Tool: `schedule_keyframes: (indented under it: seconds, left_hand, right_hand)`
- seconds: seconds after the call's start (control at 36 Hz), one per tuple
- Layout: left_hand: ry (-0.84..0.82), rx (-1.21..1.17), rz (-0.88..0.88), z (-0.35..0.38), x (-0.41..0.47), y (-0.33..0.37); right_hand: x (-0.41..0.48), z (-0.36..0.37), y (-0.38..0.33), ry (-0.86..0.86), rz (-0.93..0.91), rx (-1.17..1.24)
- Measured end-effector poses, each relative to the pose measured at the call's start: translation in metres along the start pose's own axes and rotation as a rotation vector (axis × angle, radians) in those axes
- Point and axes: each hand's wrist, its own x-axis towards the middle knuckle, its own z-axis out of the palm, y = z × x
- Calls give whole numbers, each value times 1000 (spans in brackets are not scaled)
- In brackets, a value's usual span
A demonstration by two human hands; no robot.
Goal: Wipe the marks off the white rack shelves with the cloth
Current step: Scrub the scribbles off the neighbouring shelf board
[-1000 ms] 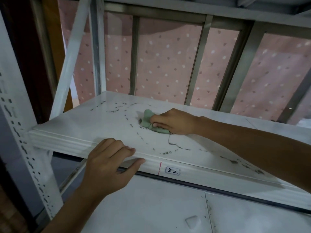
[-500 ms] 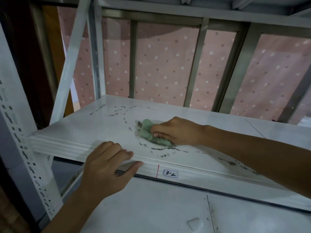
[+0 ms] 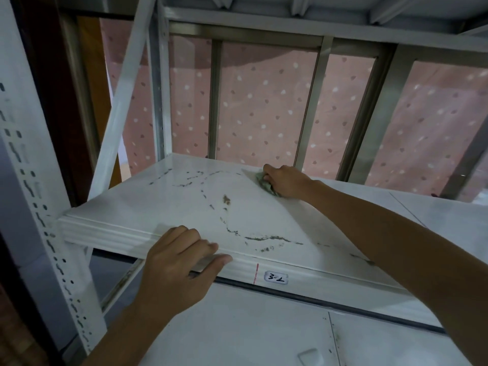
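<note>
The white rack shelf (image 3: pixel 148 204) carries dark dashed marks (image 3: pixel 266 238) in a curved line, plus a brownish smudge (image 3: pixel 226 199) near its middle. My right hand (image 3: pixel 287 180) presses a small green cloth (image 3: pixel 264 181) onto the shelf near its back edge; only part of the cloth shows under the fingers. My left hand (image 3: pixel 179 260) rests on the shelf's front lip, fingers curled over the edge, thumb along the front face.
A perforated white upright (image 3: pixel 39 207) stands at the left, with a diagonal brace (image 3: pixel 118 107) behind it. A lower white shelf (image 3: pixel 250 331) lies beneath. Metal window bars (image 3: pixel 309 107) and a pink dotted curtain (image 3: pixel 264 107) are behind. A label (image 3: pixel 276 278) is on the front lip.
My right hand has slid the cloth from the shelf's middle toward the back edge and to the right. The brownish smudge has appeared where the cloth was. The left hand has stayed put.
</note>
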Motion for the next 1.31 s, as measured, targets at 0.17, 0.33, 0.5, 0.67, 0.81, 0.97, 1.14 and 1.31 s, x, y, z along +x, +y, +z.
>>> schedule_keyframes:
  seconds: [0.17, 0.33, 0.5, 0.67, 0.81, 0.97, 1.14, 1.31]
  left_hand:
    - [3, -12, -39, -1, 2, 3]
    - [30, -3, -63, 1, 1, 8]
    - [22, 4, -65, 0, -1, 8]
    - [22, 25, -69, 3, -4, 6]
    - [17, 36, -79, 5, -5, 5]
    - [3, 21, -101, 4, -4, 6]
    - [-8, 25, -116, 2, -2, 7]
    - [0, 31, -127, 1, -3, 9]
  right_hand:
    - [36, 2, -8, -76, 123, -20]
    - [65, 6, -19, -107, 94, -88]
    - [84, 5, -41, -100, -37, -98]
    - [96, 5, -64, -95, -139, -18]
    - [98, 2, -80, -75, -230, 0]
    - [85, -8, -89, -25, -441, -21]
    - [74, -5, -93, 57, -659, -35]
    - [46, -7, -99, 48, -826, -47]
